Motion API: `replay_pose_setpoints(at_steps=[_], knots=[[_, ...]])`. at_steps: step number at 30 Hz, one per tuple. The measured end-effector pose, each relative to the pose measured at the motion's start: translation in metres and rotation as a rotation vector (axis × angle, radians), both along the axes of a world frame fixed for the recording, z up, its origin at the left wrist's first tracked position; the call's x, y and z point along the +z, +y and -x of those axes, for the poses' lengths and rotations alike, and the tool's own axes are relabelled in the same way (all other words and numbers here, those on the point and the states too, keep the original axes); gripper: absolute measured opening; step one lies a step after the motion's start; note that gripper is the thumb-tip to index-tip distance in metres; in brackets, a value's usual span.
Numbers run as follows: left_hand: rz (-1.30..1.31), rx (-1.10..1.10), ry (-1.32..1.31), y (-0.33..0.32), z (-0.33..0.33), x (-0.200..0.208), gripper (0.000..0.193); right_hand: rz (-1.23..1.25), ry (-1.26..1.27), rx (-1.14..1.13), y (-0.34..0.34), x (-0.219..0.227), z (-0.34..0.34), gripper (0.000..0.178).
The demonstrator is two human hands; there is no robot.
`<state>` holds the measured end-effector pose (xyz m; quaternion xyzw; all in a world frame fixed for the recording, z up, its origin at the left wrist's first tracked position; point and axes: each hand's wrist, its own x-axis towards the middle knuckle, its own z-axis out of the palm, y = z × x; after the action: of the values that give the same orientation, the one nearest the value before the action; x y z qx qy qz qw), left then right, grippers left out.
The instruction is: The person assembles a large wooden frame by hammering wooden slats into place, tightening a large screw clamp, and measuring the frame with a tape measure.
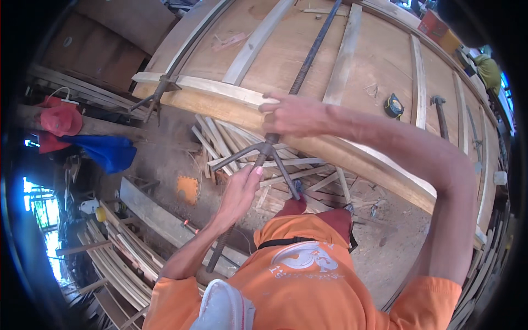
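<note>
A long bar clamp (313,52) with a threaded rod lies across a wide wooden panel (379,74) braced with pale battens. Its end sticks out past the panel's near rail (220,110), where a winged nut with long handles (267,148) sits on the thread. Below that nut, my left hand (241,192) is wrapped round the threaded rod. My right hand (301,115) curls over the rail at the clamp, its fingers bent round the clamp and partly hidden. A second clamp (164,87) spans the panel farther left.
On the panel lie a tape measure (394,105) and a hammer (440,115). Loose wood strips (220,140) are heaped beneath the rail. Stacked boards (124,247) stand at lower left, near a blue cloth (110,151) and a pink cap (61,119).
</note>
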<state>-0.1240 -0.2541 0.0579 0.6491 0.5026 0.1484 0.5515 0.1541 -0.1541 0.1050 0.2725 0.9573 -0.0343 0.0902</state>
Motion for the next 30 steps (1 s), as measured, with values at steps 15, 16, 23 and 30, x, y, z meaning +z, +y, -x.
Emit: replay_pose_setpoints(at_steps=[15, 16, 23, 30], knots=[[0.399, -0.023, -0.145, 0.002, 0.013, 0.020, 0.027, -0.076, 0.891, -0.567, -0.205, -0.027, 0.031, 0.079], [0.404, -0.024, -0.145, 0.001, 0.013, 0.030, 0.027, -0.073, 0.889, -0.569, -0.221, -0.042, 0.042, 0.079], [0.262, -0.119, -0.015, -0.017, 0.045, 0.035, 0.028, 0.650, 1.298, -1.122, -0.244, -0.075, 0.088, 0.074], [0.149, 0.051, 0.037, -0.053, 0.049, 0.018, 0.046, -0.114, 1.122, -0.795, -0.239, -0.073, 0.070, 0.059]])
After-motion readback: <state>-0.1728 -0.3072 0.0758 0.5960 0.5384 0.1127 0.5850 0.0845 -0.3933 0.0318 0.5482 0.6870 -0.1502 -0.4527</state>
